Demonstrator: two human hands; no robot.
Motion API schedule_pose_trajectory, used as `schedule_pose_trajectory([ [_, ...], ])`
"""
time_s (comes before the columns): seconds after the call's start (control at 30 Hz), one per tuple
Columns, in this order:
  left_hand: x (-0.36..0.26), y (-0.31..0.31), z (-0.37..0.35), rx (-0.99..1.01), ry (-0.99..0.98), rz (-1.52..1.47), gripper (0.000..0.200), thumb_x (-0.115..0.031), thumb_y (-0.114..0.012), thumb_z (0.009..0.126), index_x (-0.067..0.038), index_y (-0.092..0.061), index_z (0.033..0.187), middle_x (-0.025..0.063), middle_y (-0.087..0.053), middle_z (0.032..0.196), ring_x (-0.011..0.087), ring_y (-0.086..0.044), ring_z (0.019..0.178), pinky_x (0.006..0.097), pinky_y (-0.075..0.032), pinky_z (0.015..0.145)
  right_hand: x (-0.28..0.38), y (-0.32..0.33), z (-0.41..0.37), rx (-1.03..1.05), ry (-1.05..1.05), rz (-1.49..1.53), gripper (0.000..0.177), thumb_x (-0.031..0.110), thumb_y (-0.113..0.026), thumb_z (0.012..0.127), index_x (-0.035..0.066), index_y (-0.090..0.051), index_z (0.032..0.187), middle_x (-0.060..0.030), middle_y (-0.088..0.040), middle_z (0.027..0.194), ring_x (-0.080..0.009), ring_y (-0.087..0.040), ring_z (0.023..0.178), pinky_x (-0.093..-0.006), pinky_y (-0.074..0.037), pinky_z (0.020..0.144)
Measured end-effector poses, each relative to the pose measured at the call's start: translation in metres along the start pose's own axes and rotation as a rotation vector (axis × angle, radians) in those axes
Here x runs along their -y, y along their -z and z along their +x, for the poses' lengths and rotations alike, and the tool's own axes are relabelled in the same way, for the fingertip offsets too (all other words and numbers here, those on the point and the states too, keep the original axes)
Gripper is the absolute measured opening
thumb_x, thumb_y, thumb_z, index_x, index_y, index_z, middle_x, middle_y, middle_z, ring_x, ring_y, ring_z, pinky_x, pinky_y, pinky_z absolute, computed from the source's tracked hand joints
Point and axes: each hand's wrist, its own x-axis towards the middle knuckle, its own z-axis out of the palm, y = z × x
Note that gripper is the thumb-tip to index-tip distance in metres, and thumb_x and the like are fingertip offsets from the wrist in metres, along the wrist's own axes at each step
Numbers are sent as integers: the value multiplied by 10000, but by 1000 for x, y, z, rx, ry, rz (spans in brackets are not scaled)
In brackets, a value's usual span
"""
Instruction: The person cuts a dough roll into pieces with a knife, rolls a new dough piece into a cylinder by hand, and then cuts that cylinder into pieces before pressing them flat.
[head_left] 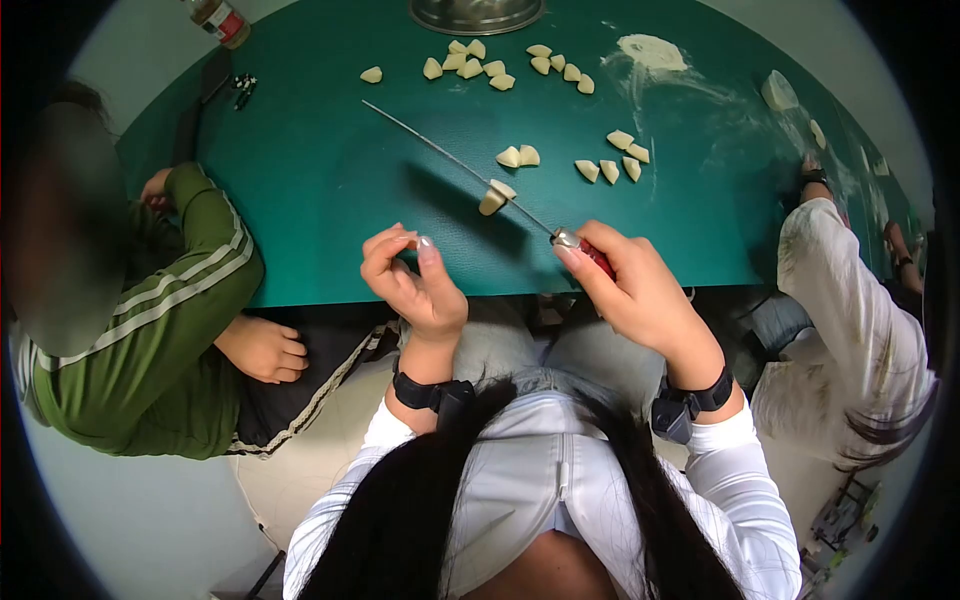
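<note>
My right hand (635,285) is closed round the red handle of a knife (440,148), whose long thin blade points up and to the left above the table. On the blade, near the handle, are pale dough pieces (494,198). My left hand (415,280) is raised at the table's near edge, its fingers curled and thumb up; whether anything small is between them cannot be made out. Just beyond the blade lie two dough pieces (519,156), and several more (612,168) lie to the right.
The green table (310,200) holds several dough pieces (468,62) farther back, a flour pile (652,53), a metal bowl (476,14), a jar (222,22) and a translucent object (778,91). A person in green (170,320) sits left; another in white (845,280) sits right.
</note>
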Motion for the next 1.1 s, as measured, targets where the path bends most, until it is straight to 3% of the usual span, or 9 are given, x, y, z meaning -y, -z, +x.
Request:
schedule_pose_trajectory([
  [0.17,8,1,-2,-13,-27,-98,340,-281,-393,1050,-4,-459,1236,178,-509,1123,219,-516,938,398,-474,915,2,-1,2,2,-4,-25,363,350,-637,1033,-3,-651,949,-211,-615,681,-398,-614,609,-451,-462,584],
  [0.27,8,1,-4,-18,-8,-112,388,-331,-370,1058,-2,-460,1242,187,-518,1148,226,-518,935,373,-478,858,4,0,2,13,-23,-38,377,364,-631,1033,-1,-654,943,-219,-622,690,-416,-620,628,-457,-469,593],
  [1.1,3,1,-1,44,-25,-29,396,-347,-373,1062,3,-460,1224,171,-533,1152,214,-510,897,350,-472,805,7,21,-11,43,-12,-164,412,408,-637,1026,7,-665,933,-231,-633,704,-451,-638,673,-488,-478,605],
])
